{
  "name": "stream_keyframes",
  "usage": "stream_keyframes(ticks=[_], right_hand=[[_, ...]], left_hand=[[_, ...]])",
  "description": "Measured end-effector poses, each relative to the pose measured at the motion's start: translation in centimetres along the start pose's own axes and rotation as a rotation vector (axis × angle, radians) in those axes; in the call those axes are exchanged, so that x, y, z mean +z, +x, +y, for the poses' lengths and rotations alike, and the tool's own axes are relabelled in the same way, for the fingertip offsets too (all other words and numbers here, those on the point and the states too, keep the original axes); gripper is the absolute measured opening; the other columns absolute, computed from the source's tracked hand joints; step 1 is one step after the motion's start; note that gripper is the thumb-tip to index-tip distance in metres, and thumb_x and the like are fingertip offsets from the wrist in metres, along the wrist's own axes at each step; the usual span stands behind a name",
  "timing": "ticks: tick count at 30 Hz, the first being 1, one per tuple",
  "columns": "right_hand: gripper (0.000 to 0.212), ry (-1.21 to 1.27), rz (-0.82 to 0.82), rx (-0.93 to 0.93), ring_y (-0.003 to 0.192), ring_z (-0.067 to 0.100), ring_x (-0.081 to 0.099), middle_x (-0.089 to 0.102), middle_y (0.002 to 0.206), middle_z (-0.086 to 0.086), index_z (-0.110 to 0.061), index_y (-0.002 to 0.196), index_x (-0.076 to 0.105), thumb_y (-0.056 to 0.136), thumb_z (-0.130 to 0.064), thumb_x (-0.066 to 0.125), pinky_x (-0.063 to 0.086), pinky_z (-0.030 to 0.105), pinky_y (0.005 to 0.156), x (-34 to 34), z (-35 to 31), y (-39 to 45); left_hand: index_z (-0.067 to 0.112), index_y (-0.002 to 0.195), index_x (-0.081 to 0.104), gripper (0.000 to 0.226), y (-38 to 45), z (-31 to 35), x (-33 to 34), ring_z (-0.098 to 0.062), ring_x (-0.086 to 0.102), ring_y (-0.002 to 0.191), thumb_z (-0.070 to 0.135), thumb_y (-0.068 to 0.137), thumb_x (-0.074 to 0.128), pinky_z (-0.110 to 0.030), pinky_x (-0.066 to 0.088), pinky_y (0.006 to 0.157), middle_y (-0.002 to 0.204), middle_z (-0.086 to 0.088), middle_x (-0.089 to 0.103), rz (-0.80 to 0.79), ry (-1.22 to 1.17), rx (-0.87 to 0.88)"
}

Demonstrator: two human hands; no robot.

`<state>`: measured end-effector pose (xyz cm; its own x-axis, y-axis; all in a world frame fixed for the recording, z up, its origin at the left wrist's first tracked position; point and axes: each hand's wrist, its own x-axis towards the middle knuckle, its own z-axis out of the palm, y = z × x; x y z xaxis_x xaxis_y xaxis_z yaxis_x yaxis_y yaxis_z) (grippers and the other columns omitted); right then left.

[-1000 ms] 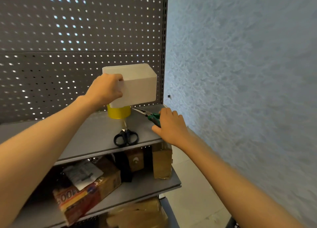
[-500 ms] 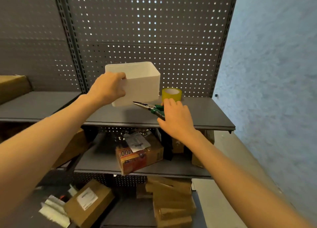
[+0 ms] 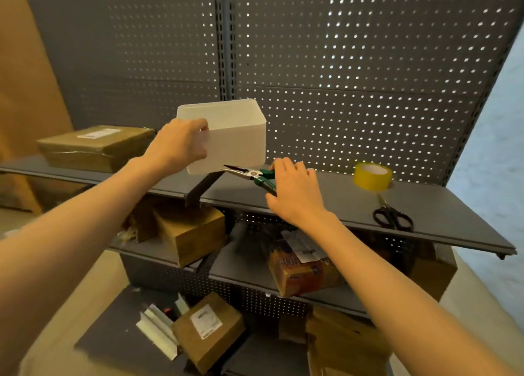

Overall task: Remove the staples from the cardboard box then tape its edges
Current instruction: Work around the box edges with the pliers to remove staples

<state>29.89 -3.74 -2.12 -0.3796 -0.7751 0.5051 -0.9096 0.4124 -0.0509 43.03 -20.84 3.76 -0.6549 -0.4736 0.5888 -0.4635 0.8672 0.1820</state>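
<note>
- The white cardboard box (image 3: 231,137) is held above the upper grey shelf (image 3: 334,197), in front of the perforated back panel (image 3: 354,72); its faces look smooth and plain, with no writing that can be read.
- The left hand (image 3: 181,146) grips the box at its 9 o'clock edge, fingers curled over the top rim.
- The right hand (image 3: 295,191) holds the green-handled pliers (image 3: 249,174), fingers wrapped round the handles; the thin metal nose points toward 10 o'clock, tip just under the box's lower edge. Whether it touches cannot be told.
- A yellow tape roll (image 3: 372,176) stands on the shelf at 3 o'clock of the right hand, well apart from it.
- Black scissors (image 3: 392,217) lie flat near the shelf's front edge, at 5 o'clock of the tape.
- A brown parcel (image 3: 93,147) wrapped in glossy film sits at 9 o'clock on the shelf; its white label is too blurred to read.
- On the lower shelf an orange-brown carton (image 3: 300,273) shows partial digits, seemingly "100".
</note>
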Motion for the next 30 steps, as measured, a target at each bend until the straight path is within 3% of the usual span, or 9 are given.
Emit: stream_keyframes(ticks=[9, 14, 17, 20, 30], right_hand=[[0.047, 0.064, -0.010, -0.064, 0.109, 0.026, 0.044, 0.048, 0.120, 0.006, -0.011, 0.123, 0.041, 0.085, -0.034, 0.055, 0.037, 0.039, 0.093, 4.1, -11.2, 5.1], [0.046, 0.107, 0.006, -0.097, 0.109, 0.024, 0.045, 0.049, 0.119, 0.004, -0.012, 0.122, 0.041, 0.085, -0.035, 0.057, 0.036, 0.038, 0.095, 5.9, -17.3, 7.6], [0.045, 0.132, 0.015, -0.127, 0.108, 0.025, 0.045, 0.049, 0.118, 0.004, -0.013, 0.121, 0.042, 0.085, -0.035, 0.057, 0.036, 0.038, 0.093, 6.7, -20.2, 9.3], [0.044, 0.139, 0.031, -0.167, 0.107, 0.025, 0.044, 0.049, 0.116, 0.004, -0.013, 0.120, 0.042, 0.084, -0.034, 0.056, 0.034, 0.036, 0.090, 7.5, -22.6, 11.1], [0.045, 0.169, 0.049, -0.243, 0.107, 0.025, 0.045, 0.050, 0.118, 0.004, -0.012, 0.120, 0.043, 0.083, -0.033, 0.057, 0.035, 0.037, 0.090, 11.4, -28.1, 17.6]], left_hand=[[0.008, 0.110, 0.056, 0.029, -2.0, -12.1, -4.8, -0.026, 0.053, 0.077, 0.007, 0.082, 0.061, -0.036, 0.046, 0.067, 0.106, -0.020, 0.063, 0.015, 0.108, -0.056], [0.008, 0.111, 0.057, 0.028, -3.4, -18.5, -7.3, -0.028, 0.053, 0.079, 0.006, 0.083, 0.060, -0.034, 0.042, 0.067, 0.104, -0.019, 0.064, 0.031, 0.152, -0.060], [0.008, 0.110, 0.057, 0.028, -3.6, -21.7, -8.6, -0.034, 0.057, 0.083, 0.006, 0.082, 0.060, -0.038, 0.047, 0.069, 0.102, -0.019, 0.064, 0.039, 0.164, -0.074], [0.009, 0.110, 0.057, 0.029, -3.5, -24.6, -9.4, -0.030, 0.054, 0.078, 0.007, 0.082, 0.061, -0.036, 0.047, 0.068, 0.103, -0.019, 0.064, 0.056, 0.166, -0.094], [0.007, 0.109, 0.056, 0.028, -2.0, -33.3, -9.6, -0.037, 0.058, 0.100, 0.006, 0.082, 0.065, -0.044, 0.050, 0.085, 0.115, -0.021, 0.061, 0.085, 0.168, -0.172]])
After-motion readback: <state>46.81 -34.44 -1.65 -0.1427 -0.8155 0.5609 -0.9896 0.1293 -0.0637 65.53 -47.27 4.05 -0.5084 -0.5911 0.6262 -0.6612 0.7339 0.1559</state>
